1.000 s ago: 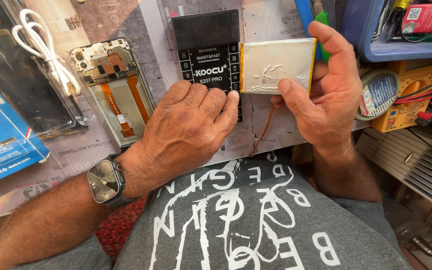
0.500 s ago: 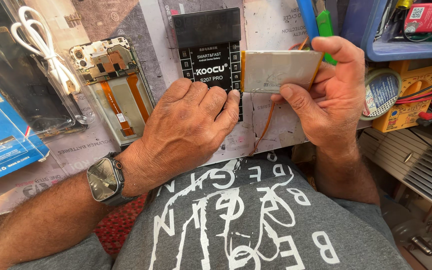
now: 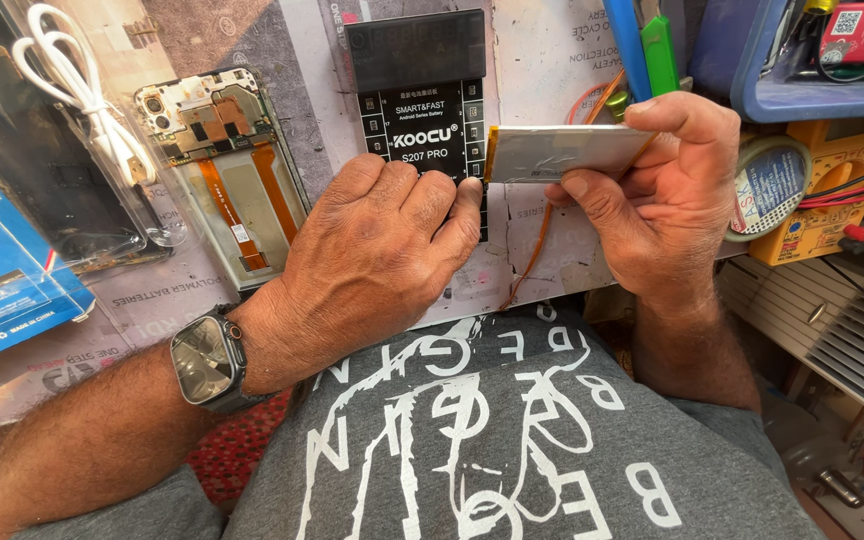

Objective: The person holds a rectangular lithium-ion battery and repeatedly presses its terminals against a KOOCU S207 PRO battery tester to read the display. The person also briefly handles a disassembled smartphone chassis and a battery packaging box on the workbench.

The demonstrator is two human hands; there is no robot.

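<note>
My right hand (image 3: 662,190) pinches a flat silver battery pack (image 3: 567,152) between thumb and forefinger, tilted nearly edge-on, its left end against the right side of a black battery tester board (image 3: 422,110). My left hand (image 3: 377,260) lies palm down over the lower part of that board, its fingertips pressing at the spot where battery and board meet. A dark smartwatch (image 3: 207,360) is on my left wrist. An orange wire (image 3: 532,260) hangs down from under the battery.
An opened phone (image 3: 217,160) with orange flex cables lies left of the board. Further left are a coiled white cable (image 3: 72,80) in clear packaging and a blue package (image 3: 2,290). At right stand a yellow multimeter (image 3: 832,190), a blue tray (image 3: 802,90), blue and green tools (image 3: 647,45).
My right hand has tipped the silver battery up from lying flat to nearly edge-on and lifted it slightly. My left hand stays on the board.
</note>
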